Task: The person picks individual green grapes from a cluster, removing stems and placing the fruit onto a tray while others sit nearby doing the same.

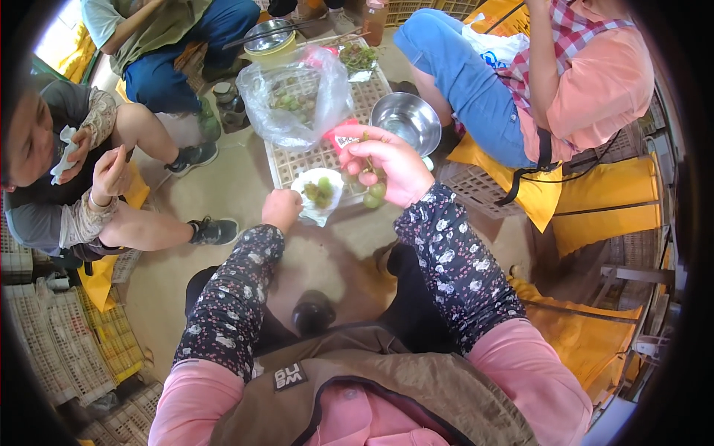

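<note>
My left hand (282, 209) is closed on the edge of a white tissue (305, 181), in which green grapes and brownish scraps (320, 193) lie. My right hand (396, 165), raised to the right of it, has its fingers curled around a small bunch of green grapes (375, 193). Several of these grapes hang below the palm, and part of the bunch is hidden by the fingers. Just beyond the right fingers is a red and white label or packet (341, 134), at the edge of a clear plastic bag (297, 93) with grapes or stems inside.
An upturned white crate (288, 165) bears the bag, a steel bowl (405, 119), a yellow-rimmed bowl (269, 39) and a heap of green stems (357, 58). Three people sit around it, one eating at left. A dark rounded object (312, 312) is between my legs. Stacked crates (41, 334) stand left.
</note>
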